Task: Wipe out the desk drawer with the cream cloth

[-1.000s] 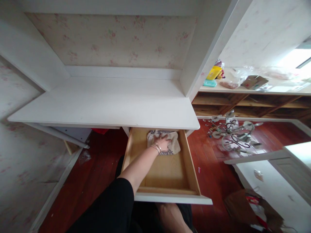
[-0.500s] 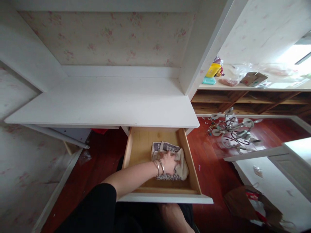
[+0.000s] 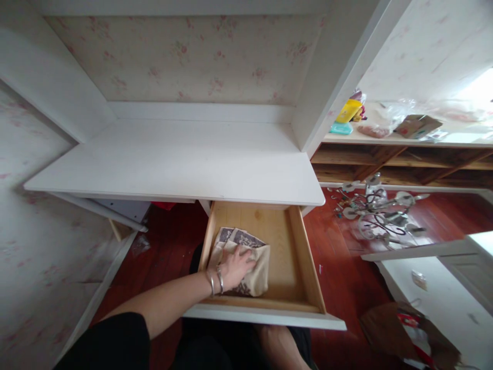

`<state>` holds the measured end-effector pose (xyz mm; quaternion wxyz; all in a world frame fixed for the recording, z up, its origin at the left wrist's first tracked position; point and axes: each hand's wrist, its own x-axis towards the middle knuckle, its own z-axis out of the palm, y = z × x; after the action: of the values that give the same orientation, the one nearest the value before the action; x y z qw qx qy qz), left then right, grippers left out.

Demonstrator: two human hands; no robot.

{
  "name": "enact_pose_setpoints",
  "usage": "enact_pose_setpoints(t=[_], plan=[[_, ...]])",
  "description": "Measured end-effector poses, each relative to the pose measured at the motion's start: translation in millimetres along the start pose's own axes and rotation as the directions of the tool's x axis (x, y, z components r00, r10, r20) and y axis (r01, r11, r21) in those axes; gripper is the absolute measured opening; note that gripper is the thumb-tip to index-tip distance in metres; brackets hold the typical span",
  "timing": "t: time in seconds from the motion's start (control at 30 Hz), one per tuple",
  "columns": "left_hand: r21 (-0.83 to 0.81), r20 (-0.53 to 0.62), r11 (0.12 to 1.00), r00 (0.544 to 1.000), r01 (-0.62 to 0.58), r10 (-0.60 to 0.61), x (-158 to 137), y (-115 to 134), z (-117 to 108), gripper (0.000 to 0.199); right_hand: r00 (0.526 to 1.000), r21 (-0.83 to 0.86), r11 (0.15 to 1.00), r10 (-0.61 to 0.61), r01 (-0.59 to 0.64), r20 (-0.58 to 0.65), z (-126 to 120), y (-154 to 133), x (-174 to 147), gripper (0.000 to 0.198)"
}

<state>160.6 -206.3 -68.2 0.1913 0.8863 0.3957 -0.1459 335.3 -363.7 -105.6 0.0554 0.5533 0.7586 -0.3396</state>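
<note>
Far left, wallpaper with small pink flowers is running down to a white baseboard and dark red floor (image 3: pixel 169 241). Above it, the white tabletop (image 3: pixel 181 164) is sitting bare in its alcove, with a loose white panel (image 3: pixel 127 210) leaning beneath its left end.

Moving in, we are reaching our left arm in a black sleeve across the drawer front. Our left hand (image 3: pixel 235 267), bracelets (image 3: pixel 215 280) at the wrist, is lying flat and spread on a cloth (image 3: pixel 254 270); its grip is wide, pressing rather than clasping. The cloth, beige with a dark patterned edge, is lying crumpled in the near-left part of the open wooden drawer (image 3: pixel 300 257), touching the left wall and close to the front panel. The rest of the drawer bottom is showing bare wood.

Below the drawer front, our right hand (image 3: pixel 279 347) is hanging low near the frame's bottom edge; only its back is showing, so we cannot tell its grip.

Further right, a tangled metal light fixture (image 3: pixel 379 213) is lying on the floor. Behind it, a long shelf (image 3: pixel 404 141) is carrying a yellow box (image 3: pixel 347 110), a cardboard box (image 3: pixel 418 126) and plastic bags. At lower right, a brown paper bag (image 3: pixel 389 329) is sitting beside a white cabinet (image 3: pixel 442 293).
</note>
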Motion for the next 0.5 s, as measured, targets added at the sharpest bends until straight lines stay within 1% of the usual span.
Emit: enact_pose_setpoints(t=[0.03, 0.1, 0.2, 0.3, 0.37, 0.43, 0.5], plan=[[0.003, 0.007, 1.0, 1.0, 0.028, -0.028, -7.6, -9.2, 2.1, 0.065, 1.0, -0.024, 1.0, 0.014, -0.013, 0.017, -0.1, -1.5, 0.0, 0.048], [-0.007, 0.019, 0.998, 0.998, 0.062, -0.062, -17.5, -22.0, 5.1, 0.071, 1.0, -0.046, 0.999, 0.024, -0.025, -0.006, -0.4, -5.1, 0.3, 0.047], [-0.038, 0.032, 0.997, 0.998, 0.06, -0.059, -15.6, -30.5, 3.1, 0.073, 0.999, -0.076, 0.997, 0.001, -0.003, -0.032, -2.5, -10.2, 1.6, 0.045], [-0.057, 0.019, 0.995, 0.997, 0.076, -0.075, 3.0, -39.0, -9.1, 0.073, 1.0, -0.13, 0.991, 0.016, -0.012, 0.027, -9.0, -13.8, 2.4, 0.048], [-0.059, -0.035, 0.991, 0.992, 0.116, -0.119, 19.4, -49.5, -21.1, 0.073, 0.998, -0.128, 0.992, 0.019, -0.011, 0.061, -14.0, -14.7, 1.6, 0.048], [-0.063, -0.1, 0.984, 0.98, 0.164, -0.17, 35.7, -62.1, -32.8, 0.068, 0.998, -0.095, 0.995, 0.003, 0.003, 0.058, -16.7, -13.9, -0.3, 0.046], [-0.069, -0.13, 0.978, 0.97, 0.198, -0.205, 50.6, -72.5, -41.6, 0.063, 1.0, -0.033, 0.999, -0.014, 0.014, 0.004, -15.8, -12.2, -2.6, 0.042]])
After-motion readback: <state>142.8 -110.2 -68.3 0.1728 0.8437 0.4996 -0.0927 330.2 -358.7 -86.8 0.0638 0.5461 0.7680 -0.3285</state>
